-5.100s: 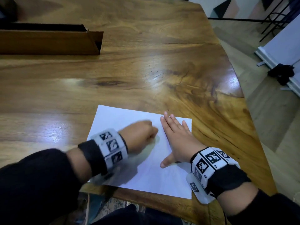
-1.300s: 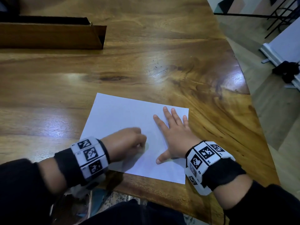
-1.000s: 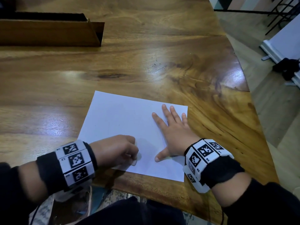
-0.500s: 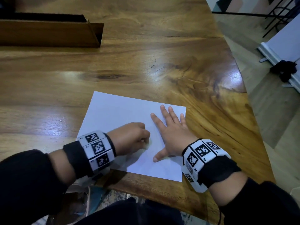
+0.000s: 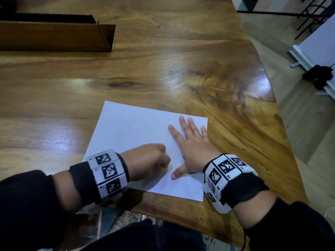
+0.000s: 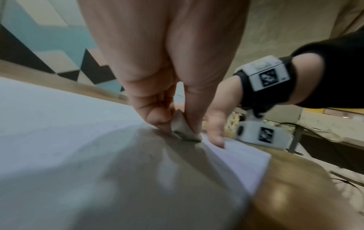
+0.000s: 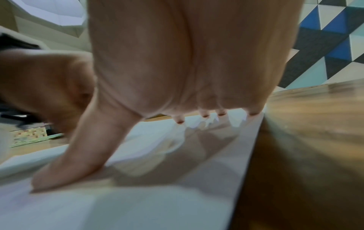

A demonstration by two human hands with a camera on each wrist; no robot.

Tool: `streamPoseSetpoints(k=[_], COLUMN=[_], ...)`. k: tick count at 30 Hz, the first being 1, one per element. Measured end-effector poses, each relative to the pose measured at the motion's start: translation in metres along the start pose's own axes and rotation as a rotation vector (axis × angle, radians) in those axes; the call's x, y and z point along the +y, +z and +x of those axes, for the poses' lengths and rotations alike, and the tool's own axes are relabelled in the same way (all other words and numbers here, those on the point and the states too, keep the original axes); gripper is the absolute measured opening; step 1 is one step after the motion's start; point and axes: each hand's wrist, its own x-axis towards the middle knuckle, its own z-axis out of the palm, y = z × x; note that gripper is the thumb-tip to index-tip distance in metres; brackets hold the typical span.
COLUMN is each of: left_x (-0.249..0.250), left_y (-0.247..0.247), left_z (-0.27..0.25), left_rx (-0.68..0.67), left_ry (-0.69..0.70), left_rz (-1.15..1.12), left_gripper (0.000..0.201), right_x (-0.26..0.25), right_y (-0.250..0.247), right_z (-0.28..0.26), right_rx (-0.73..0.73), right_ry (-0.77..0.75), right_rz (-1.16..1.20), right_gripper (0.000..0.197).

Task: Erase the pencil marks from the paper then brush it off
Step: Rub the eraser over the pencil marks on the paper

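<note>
The paper [image 5: 137, 140] lies near the front edge of the table [image 5: 163, 66]. The left hand [image 5: 146, 160] pinches a small grey eraser [image 6: 183, 129] between thumb and fingers, its tip on the sheet. The right hand [image 5: 190, 147] lies flat, fingers spread, pressing the paper's right side. Any pencil marks are too faint to tell.

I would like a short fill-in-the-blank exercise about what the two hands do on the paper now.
1. The left hand pinches a small ____ against the paper.
2. The right hand lies ____ on the paper, fingers spread.
3. The paper lies on a ____ table.
4. Both wrists wear bands with black-and-white ____.

Missing words: eraser; flat; wooden; markers
</note>
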Motion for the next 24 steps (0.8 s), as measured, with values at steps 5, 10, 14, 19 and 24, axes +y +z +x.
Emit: streamPoseSetpoints(k=[5,10,14,19,24], left_x=[0.006,0.005,-0.004,0.007,0.005], left_y=[-0.006,-0.016,0.012,-0.022,-0.008], left_z=[-0.008,0.005,-0.010,0.003,-0.009], left_rx=[-0.065,0.092,-0.109,0.060,-0.045], left_ry=[0.048,0.148,0.073,0.196,0.179], left_rz=[0.052,0.276,0.376,0.290,0.193], left_gripper=[0.011,0.010,0.025,0.013,0.013], right_x=[0.000,0.001,0.001,0.001,0.001], right_y=[0.000,0.001,0.001,0.001,0.002], right_z=[0.000,0.001,0.001,0.000,-0.001], right_rx=[0.004,0.014,0.015,0.022,0.038], right_ry=[0.003,-0.001,0.001,-0.010,-0.014], right_rz=[-0.003,-0.004,-0.005,0.009,0.038], right_gripper=[0.138,0.138,0.138,0.139,0.141])
